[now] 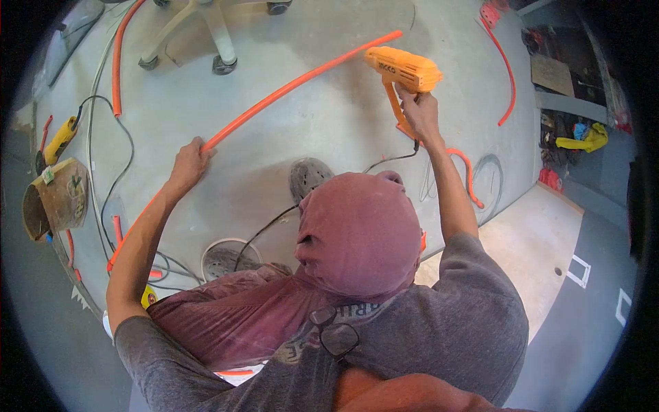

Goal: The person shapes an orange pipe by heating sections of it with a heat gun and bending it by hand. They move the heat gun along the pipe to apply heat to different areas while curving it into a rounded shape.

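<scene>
My left hand (191,165) is closed round a long orange tube (274,96). From my grip the tube rises in a gentle curve towards the upper right, and its lower part runs back along my left forearm. My right hand (417,115) grips the handle of an orange heat gun (405,67), whose nozzle points left, close to the free end of the tube. The gun's black cable hangs below my right hand.
A yellow tool (62,141) and a brown container (62,198) are at the left. Chair legs (218,34) stand at the top. Other orange tubes (506,69) and dark cables lie around. A cluttered shelf (573,104) is at the right, above a pale board (528,240).
</scene>
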`<act>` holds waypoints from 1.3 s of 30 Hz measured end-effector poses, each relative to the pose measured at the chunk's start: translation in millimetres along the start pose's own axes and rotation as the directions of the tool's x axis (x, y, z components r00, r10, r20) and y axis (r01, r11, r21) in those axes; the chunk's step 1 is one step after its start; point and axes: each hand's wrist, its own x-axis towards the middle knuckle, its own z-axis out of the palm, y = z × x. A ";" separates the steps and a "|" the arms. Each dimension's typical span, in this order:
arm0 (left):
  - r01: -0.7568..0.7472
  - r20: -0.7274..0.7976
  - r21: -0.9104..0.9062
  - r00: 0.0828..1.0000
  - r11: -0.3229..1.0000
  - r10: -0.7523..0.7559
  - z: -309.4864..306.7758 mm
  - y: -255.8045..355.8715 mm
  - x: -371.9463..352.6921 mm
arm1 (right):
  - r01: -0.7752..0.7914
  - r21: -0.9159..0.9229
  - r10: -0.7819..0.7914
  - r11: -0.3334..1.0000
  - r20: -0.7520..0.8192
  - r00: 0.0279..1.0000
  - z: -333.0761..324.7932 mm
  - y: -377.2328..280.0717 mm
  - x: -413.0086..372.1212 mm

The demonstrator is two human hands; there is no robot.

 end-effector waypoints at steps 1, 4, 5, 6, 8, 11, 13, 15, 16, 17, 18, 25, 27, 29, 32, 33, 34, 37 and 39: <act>0.003 0.003 -0.014 1.000 1.000 -0.003 0.5 0.1 0.0 | 0.044 0.027 -0.043 0.999 -0.034 0.998 3.5 4.1 2.6; 0.033 0.001 -0.021 0.999 0.999 -0.033 0.2 4.9 -1.6 | 0.116 0.094 -0.112 0.989 -0.048 0.993 6.5 4.0 2.6; 0.032 0.001 -0.021 0.999 0.999 -0.032 -0.5 6.1 -1.9 | 0.140 0.135 -0.137 0.981 -0.027 0.990 8.3 2.5 0.9; 0.016 0.002 -0.019 1.000 1.000 -0.016 -0.3 5.8 -1.3 | 0.137 0.135 -0.135 0.981 -0.028 0.990 10.0 1.8 -0.7; 0.000 0.002 -0.017 1.000 1.000 0.000 0.5 4.9 -0.4 | 0.151 0.086 -0.152 0.985 0.005 0.988 13.8 0.4 -3.4; -0.003 -0.002 0.006 1.000 1.000 0.003 1.4 0.0 0.2 | 0.113 0.146 -0.119 0.983 0.030 0.992 19.0 -5.0 -8.5; 0.022 0.025 -0.008 0.999 1.000 -0.021 1.5 0.8 0.6 | 0.113 0.112 -0.119 0.987 0.054 0.991 20.6 -6.6 -12.2; 0.012 0.023 -0.018 1.000 1.000 -0.012 0.9 -0.4 -0.7 | 0.116 0.079 -0.122 0.990 0.076 0.990 23.7 -13.6 -18.6; -0.004 0.023 -0.028 1.000 1.000 0.005 0.9 -1.2 -1.3 | 0.168 0.108 -0.177 0.980 0.079 0.981 27.0 -19.0 -25.6; -0.001 0.023 -0.028 1.000 1.000 0.002 1.4 -1.1 -0.4 | 0.219 0.137 -0.231 0.966 0.077 0.970 29.4 -24.9 -32.2; 0.003 0.029 -0.028 1.000 1.000 -0.002 2.7 -1.2 1.4 | 0.219 0.137 -0.231 0.966 0.079 0.970 31.9 -29.8 -37.3; 0.021 0.064 -0.077 0.998 0.997 -0.016 5.2 3.0 4.7 | 0.283 0.202 -0.329 0.938 0.250 0.911 51.1 -62.0 -67.1; 0.030 0.071 -0.118 0.997 0.993 -0.021 6.8 3.5 5.2 | 0.276 0.148 -0.310 0.950 0.308 0.900 55.8 -64.7 -70.8; 0.030 0.076 -0.158 0.997 0.987 -0.018 8.3 4.9 10.0 | 0.376 0.184 -0.414 0.908 0.273 0.868 59.8 -71.1 -78.8; -0.013 0.077 -0.091 0.997 0.996 0.020 9.3 6.9 16.1 | 0.386 0.259 -0.454 0.885 0.301 0.839 66.2 -74.0 -90.8; -0.032 0.092 -0.101 0.995 0.994 0.042 8.8 9.2 17.5 | 0.382 0.289 -0.464 0.878 0.314 0.828 68.4 -73.5 -94.7; -0.050 0.106 -0.111 0.992 0.993 0.062 8.5 11.6 18.0 | 0.380 0.288 -0.462 0.879 0.313 0.830 67.7 -74.1 -98.4; -0.105 0.101 -0.104 0.988 0.989 0.116 9.1 15.9 20.9 | 0.466 0.352 -0.561 0.812 0.248 0.790 64.0 -76.4 -103.7; -0.113 0.092 -0.103 0.988 0.988 0.123 10.3 15.7 21.5 | 0.381 0.287 -0.455 0.879 0.267 0.850 56.5 -69.7 -101.5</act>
